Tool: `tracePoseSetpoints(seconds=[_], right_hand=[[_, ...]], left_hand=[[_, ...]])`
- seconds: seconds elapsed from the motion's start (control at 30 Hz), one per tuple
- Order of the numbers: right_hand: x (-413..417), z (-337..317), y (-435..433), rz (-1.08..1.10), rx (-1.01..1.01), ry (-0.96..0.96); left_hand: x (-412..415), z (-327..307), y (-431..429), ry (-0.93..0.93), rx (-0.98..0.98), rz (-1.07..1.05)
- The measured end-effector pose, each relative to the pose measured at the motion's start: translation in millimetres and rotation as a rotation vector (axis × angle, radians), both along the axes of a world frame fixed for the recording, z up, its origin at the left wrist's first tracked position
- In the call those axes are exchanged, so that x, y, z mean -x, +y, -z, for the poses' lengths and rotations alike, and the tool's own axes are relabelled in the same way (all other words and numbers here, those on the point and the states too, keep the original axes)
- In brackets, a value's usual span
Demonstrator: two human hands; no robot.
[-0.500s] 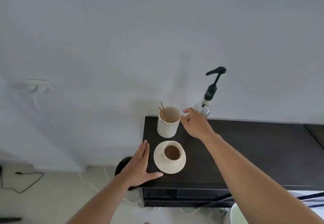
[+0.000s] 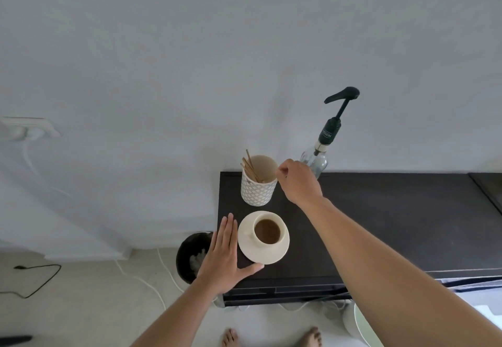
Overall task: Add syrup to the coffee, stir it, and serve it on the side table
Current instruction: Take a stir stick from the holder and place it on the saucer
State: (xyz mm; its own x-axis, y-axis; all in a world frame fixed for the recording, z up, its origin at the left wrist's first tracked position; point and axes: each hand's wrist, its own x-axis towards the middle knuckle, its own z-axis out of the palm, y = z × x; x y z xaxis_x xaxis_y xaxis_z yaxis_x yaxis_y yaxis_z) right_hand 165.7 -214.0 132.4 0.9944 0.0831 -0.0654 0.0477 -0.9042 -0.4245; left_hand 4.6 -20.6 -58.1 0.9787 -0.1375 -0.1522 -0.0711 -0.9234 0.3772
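A cream cup of coffee point(image 2: 267, 232) stands on a cream saucer point(image 2: 277, 257) at the left end of the dark table point(image 2: 394, 224). Behind it is a patterned holder point(image 2: 258, 191) with several wooden stir sticks point(image 2: 249, 168) leaning at its left side. A clear syrup bottle point(image 2: 316, 161) with a black pump point(image 2: 342, 96) stands by the wall. My right hand point(image 2: 300, 183) hovers at the holder's right rim, fingers pinched, with nothing visible in them. My left hand point(image 2: 222, 254) lies flat on the table's left edge beside the saucer, its thumb touching the saucer's front.
A black bin point(image 2: 190, 259) sits on the floor left of the table. Cables point(image 2: 141, 281) run across the floor, and a wall socket point(image 2: 27, 129) is at far left. A pale round object point(image 2: 362, 323) is at lower right. My bare feet point(image 2: 231, 337) show below.
My right hand's fingers have curled tighter at the holder's rim and lifted slightly. My left hand stays flat beside the saucer.
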Motion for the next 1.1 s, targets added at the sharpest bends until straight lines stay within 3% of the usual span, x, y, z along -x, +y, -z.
tracePoseSetpoints(seconds=[0.37, 0.57, 0.9, 1.1], right_hand=[[20, -20, -36, 0.044, -0.013, 0.025], [51, 3, -73, 0.072, 0.053, 0.214], [127, 108, -95, 0.307, -0.408, 0.547], [138, 132, -84, 0.397, -0.513, 0.607]], left_hand=[[1, 10, -1, -0.065, -0.033, 0.003], [2, 16, -1, -0.084, -0.031, -0.004], [0, 16, -2, -0.061, -0.059, -0.005], [1, 13, -3, -0.059, -0.058, -0.006]])
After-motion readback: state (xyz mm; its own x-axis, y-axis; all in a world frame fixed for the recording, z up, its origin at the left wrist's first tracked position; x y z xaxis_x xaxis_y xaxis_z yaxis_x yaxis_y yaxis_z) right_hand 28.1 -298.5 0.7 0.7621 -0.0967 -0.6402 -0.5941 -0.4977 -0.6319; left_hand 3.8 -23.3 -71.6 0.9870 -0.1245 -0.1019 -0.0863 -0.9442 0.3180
